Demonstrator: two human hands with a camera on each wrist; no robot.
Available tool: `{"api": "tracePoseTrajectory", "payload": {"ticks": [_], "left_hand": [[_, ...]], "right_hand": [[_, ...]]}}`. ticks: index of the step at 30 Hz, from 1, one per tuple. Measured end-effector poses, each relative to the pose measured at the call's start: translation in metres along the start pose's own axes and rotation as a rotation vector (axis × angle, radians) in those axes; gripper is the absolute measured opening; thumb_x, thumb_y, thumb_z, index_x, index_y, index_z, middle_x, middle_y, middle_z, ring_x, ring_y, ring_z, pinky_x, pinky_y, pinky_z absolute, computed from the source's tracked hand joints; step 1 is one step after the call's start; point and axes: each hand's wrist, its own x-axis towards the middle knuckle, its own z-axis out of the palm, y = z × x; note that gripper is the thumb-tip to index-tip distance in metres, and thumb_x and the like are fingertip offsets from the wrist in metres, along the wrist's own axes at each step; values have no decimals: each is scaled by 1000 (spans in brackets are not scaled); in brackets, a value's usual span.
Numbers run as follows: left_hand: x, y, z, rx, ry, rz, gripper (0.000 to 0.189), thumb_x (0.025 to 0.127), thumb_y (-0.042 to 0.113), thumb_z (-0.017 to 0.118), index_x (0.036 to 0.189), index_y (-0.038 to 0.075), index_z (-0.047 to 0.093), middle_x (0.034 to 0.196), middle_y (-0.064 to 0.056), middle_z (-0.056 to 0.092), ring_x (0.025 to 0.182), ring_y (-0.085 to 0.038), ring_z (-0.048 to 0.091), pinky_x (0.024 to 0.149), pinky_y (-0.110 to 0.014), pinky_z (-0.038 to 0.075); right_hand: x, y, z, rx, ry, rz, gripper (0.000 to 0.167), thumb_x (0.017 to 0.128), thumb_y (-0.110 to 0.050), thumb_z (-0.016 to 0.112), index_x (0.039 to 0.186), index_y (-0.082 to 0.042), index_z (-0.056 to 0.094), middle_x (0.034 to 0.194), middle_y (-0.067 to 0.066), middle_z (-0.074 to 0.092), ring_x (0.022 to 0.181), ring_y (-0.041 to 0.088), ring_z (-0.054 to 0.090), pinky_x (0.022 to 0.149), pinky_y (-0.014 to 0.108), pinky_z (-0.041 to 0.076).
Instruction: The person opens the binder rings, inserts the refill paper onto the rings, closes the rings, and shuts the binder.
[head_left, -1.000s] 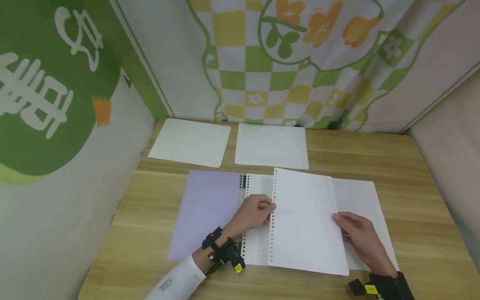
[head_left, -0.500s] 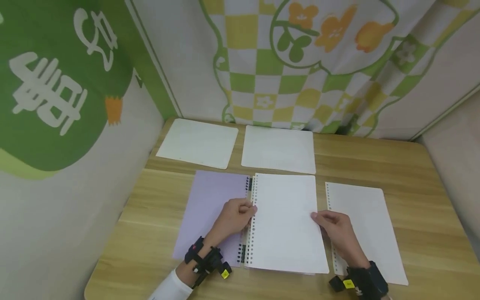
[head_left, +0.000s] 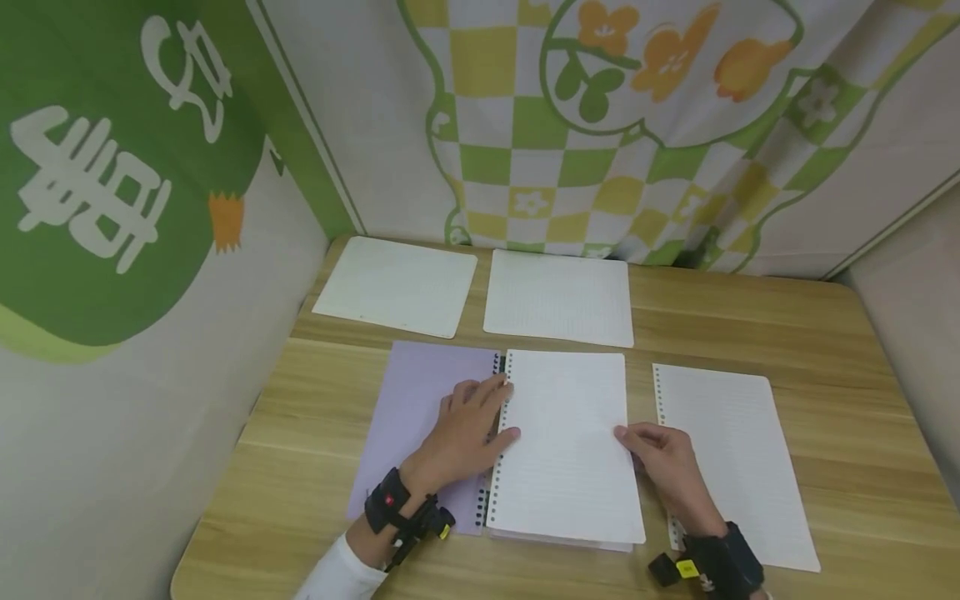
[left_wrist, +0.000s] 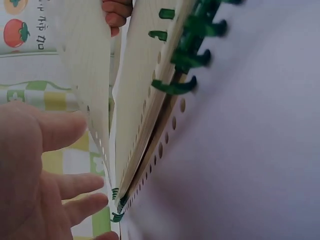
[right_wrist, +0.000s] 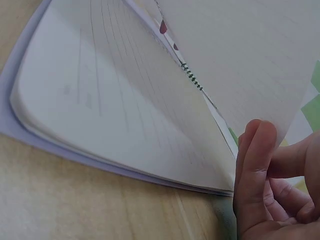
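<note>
A ring-binder notebook lies spread on the table, its purple cover (head_left: 408, 400) to the left. Green binder rings (left_wrist: 175, 86) stand unclasped along its spine in the left wrist view. Over the page stack (right_wrist: 85, 110) is a lined loose-leaf sheet (head_left: 566, 450), raised off the pages in the right wrist view. My right hand (head_left: 667, 467) pinches this sheet's right edge between thumb and fingers. At the punched left edge, my left hand (head_left: 459, 437) has its fingers spread, fingertips right at the row of holes.
Another punched sheet (head_left: 735, 467) lies on the table (head_left: 825, 375) to the right, partly under my right wrist. Two more sheets, one at back left (head_left: 393, 285) and a lined one (head_left: 558, 297) beside it, lie near the curtain (head_left: 540, 167).
The sheet has moved left from over the right-hand sheet onto the notebook's page stack. My left hand has let go of its punched edge and spread its fingers; my right hand still pinches it.
</note>
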Motion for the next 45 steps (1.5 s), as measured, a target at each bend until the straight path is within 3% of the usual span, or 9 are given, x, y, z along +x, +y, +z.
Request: {"api": "tracePoseTrajectory", "payload": {"ticks": [4,9,16,22,30,34,45], "left_hand": [[0,1,-1,47,-48,4,66,109,41,55,166,11,39,177,-11,27,155,-48,27,121,-68,25],[1,2,-1,49,-59,-4,64,110,41,51,165,10,40,177,-12,28,155,-48,26,122,-69,24],[0,3,-2,65,-87,-1,62,110,39,54,163,9,44,176,-12,29,155,-49,26,121,-69,25],[-14,2,-5,63,-138,42,64,107,37,60,163,10,44,176,-10,30,156,-49,28,122,-68,25],[-41,-2,-10,91,-272,123,77,101,42,73,166,18,41,179,-6,21,161,-49,18,123,-72,24],[-45,-3,-8,97,-311,130,87,96,48,77,168,22,37,181,-3,15,164,-48,10,126,-71,20],[-49,-6,-4,77,-320,132,95,90,53,80,169,24,35,181,-1,10,164,-48,4,128,-70,14]], "right_hand": [[1,0,0,-9,-6,8,37,103,-31,73,120,1,77,78,-2,73,79,15,59,70,25,47],[2,0,0,-2,-10,-4,36,103,-30,73,120,2,77,74,-2,68,76,15,58,67,25,46],[1,0,-1,12,-10,-8,35,103,-27,73,119,4,77,80,0,75,76,15,61,68,24,50],[0,-2,1,0,-5,-5,33,103,-25,73,119,3,77,85,2,80,78,15,65,70,24,52],[-2,-4,1,-45,1,-51,33,101,-27,76,116,3,78,86,6,81,74,14,66,67,23,51],[-4,-4,-1,-85,7,-78,34,100,-31,77,113,1,79,83,4,80,72,14,64,65,23,50],[-3,-1,-3,-164,21,-124,35,100,-33,77,112,0,79,86,6,80,71,17,66,62,25,50]]}}
